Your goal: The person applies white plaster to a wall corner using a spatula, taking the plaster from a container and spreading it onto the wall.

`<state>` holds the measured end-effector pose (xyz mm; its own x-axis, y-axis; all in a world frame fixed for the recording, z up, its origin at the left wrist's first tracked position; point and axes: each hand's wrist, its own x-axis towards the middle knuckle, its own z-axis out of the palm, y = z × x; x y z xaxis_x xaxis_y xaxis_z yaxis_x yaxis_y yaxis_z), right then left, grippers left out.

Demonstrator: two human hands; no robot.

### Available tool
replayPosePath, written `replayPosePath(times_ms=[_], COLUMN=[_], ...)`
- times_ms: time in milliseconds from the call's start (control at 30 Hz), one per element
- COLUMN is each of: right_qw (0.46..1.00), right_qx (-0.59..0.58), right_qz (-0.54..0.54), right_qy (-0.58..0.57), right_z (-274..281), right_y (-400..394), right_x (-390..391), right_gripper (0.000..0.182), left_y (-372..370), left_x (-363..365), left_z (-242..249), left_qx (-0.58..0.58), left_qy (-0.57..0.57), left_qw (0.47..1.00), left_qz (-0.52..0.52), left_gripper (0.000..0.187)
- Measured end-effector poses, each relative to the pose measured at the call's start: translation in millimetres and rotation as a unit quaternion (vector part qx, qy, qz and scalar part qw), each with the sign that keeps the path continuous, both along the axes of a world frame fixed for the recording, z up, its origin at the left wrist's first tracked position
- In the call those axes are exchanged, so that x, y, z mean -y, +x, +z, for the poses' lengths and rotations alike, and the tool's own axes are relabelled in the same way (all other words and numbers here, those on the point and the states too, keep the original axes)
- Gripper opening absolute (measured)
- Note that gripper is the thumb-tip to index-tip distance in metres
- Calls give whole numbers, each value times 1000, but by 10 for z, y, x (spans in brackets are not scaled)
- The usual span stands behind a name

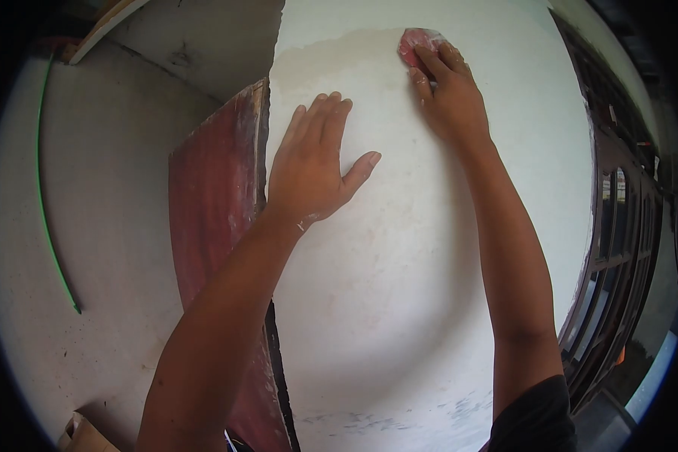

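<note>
A pale wall panel (399, 248) fills the middle of the view, with a faint darker band near its top. My left hand (309, 160) lies flat near the panel's left edge, fingers pointing up and thumb out to the right, holding nothing. Higher up and to the right, my right hand (450, 94) presses a red pad (412, 47) with whitish smears against the surface. The fingers rest over the pad and cover part of it. White specks dot the fingers of my right hand and my left wrist.
Left of the panel stands a dark red board (211, 196) with a rough edge. A thin green strip (41, 188) hangs on the far left wall. Dark window frames (618, 226) line the right side. Something like a box (87, 437) shows at bottom left.
</note>
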<state>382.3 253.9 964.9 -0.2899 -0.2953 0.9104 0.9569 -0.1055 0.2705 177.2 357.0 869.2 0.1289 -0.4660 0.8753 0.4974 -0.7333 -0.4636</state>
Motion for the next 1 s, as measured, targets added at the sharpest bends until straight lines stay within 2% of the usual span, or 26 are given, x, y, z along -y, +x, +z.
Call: replayPosePath(times_ms=[100,167,267,500,633,700,833,1000], right_qw=[999,999,998,997,999,997,996,996], right_qx=[15,18,13,69,53,74,70,90], right_qz=[-43,-35,4,27,5,-28,-7,17], right_qy=[-11,-37,-53,37,0,-16,-46,22], right_z=[-325,-642,-830,51,-54,-371,-801,-143], right_y=[33,49,40,-44,-136,-141,-95,-158], right_x=[39,91,151,1,-90,-75,2,-76], right_gripper=[44,42,41,41,39,39,44,44], left_y=[8,17,20,7,1,2,6,11], left_x=[-6,-7,-5,-4,-11,-4,3,-9], left_z=[-1,1,-4,3,-3,3,1,2], left_qx=[4,6,8,1,2,1,3,6], left_qy=[1,1,1,-1,0,-1,-2,0], left_qw=[1000,1000,1000,1000,1000,1000,1000,1000], left_qz=[6,5,6,9,13,10,8,15], left_gripper=[67,67,67,67,67,67,67,68])
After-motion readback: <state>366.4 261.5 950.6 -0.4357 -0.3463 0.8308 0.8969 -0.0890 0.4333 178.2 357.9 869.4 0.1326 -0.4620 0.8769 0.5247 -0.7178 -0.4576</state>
